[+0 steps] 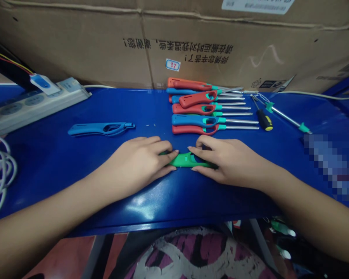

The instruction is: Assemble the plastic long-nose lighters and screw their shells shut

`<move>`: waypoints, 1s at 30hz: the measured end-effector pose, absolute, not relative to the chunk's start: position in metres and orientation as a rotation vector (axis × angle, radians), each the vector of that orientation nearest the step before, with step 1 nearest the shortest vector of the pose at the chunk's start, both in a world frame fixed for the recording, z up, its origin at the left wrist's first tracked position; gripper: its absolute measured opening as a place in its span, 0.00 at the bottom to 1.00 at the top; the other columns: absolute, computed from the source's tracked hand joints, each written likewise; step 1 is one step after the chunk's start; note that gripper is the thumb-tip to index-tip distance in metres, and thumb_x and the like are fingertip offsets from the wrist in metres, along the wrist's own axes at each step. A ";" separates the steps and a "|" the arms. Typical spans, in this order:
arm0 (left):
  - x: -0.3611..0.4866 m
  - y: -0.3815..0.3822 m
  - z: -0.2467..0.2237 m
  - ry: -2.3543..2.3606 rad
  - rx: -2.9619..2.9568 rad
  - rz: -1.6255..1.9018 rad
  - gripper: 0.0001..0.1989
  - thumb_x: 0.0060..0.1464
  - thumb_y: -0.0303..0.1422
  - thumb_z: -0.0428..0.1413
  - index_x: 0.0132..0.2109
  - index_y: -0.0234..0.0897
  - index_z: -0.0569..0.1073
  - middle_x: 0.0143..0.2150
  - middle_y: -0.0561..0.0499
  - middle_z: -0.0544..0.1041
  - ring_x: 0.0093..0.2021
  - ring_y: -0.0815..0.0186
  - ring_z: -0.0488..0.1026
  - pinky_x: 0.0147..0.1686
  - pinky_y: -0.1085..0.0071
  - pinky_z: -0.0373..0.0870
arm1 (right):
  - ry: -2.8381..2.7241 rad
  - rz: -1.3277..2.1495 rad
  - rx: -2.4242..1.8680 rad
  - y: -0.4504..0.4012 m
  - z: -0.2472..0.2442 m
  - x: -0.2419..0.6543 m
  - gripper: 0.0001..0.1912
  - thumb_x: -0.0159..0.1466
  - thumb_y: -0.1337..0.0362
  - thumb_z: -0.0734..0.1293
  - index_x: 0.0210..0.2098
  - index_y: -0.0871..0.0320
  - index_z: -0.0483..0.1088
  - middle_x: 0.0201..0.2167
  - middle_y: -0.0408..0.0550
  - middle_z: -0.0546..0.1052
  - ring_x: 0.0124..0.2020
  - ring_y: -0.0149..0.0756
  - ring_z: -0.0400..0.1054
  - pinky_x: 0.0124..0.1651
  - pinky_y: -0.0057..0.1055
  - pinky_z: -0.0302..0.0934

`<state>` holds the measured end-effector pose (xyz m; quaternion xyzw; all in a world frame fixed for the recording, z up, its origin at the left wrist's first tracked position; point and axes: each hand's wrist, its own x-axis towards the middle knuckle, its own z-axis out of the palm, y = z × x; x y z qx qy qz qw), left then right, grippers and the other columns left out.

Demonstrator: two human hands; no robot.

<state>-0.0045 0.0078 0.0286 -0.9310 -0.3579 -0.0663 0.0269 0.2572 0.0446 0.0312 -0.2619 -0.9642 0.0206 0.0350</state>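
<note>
A green lighter body (182, 159) lies low over the blue table, between my two hands. My left hand (147, 157) pinches its left end between thumb and fingers. At the other end, by the trigger opening, my right hand (225, 157) grips it with bent fingers, which cover much of that part. Just beyond my hands is a pile of long-nosed gas lighters with metal tubes, among them a blue lighter (189, 119) and a red lighter (182, 129). To the left rests a blue lighter casing (90, 129) with no metal tube showing.
Two tiny metal pins (147, 125) lie on the blue table (128, 106). A screwdriver (264, 119) and a metal rod with green ends (287, 118) are at the right. A power strip (37, 102) and coiled white cable (1, 174) occupy the left. A cardboard box (104, 46) stands behind.
</note>
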 end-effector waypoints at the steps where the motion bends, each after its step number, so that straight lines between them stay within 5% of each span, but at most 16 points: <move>1: -0.002 0.005 0.028 -1.102 -2.837 -0.176 0.14 0.68 0.38 0.54 0.52 0.36 0.79 0.44 0.46 0.79 0.41 0.58 0.76 0.41 0.63 0.74 | -2.976 -0.005 -0.794 0.044 0.030 0.256 0.24 0.71 0.54 0.63 0.59 0.64 0.72 0.48 0.55 0.74 0.35 0.39 0.72 0.29 0.35 0.61; 15: -0.005 0.011 0.016 -1.120 -2.844 -0.660 0.15 0.70 0.36 0.50 0.51 0.30 0.76 0.40 0.45 0.78 0.40 0.60 0.75 0.40 0.65 0.73 | -2.711 -0.186 -0.591 0.055 0.022 0.258 0.16 0.74 0.62 0.59 0.43 0.65 0.76 0.37 0.52 0.77 0.33 0.37 0.71 0.31 0.32 0.64; 24: -0.010 0.018 0.019 -1.148 -2.838 -0.705 0.14 0.70 0.34 0.51 0.51 0.30 0.76 0.41 0.44 0.78 0.41 0.59 0.75 0.42 0.65 0.73 | -2.662 0.112 -0.703 0.067 0.025 0.265 0.13 0.72 0.58 0.65 0.46 0.62 0.75 0.43 0.54 0.77 0.42 0.39 0.74 0.43 0.33 0.68; 30: -0.014 0.022 0.021 -1.192 -2.848 -0.744 0.14 0.70 0.35 0.51 0.51 0.31 0.76 0.40 0.44 0.78 0.40 0.59 0.75 0.42 0.64 0.73 | -2.598 -0.013 -0.643 0.068 0.029 0.271 0.11 0.70 0.62 0.66 0.44 0.64 0.76 0.36 0.50 0.81 0.37 0.39 0.76 0.40 0.33 0.68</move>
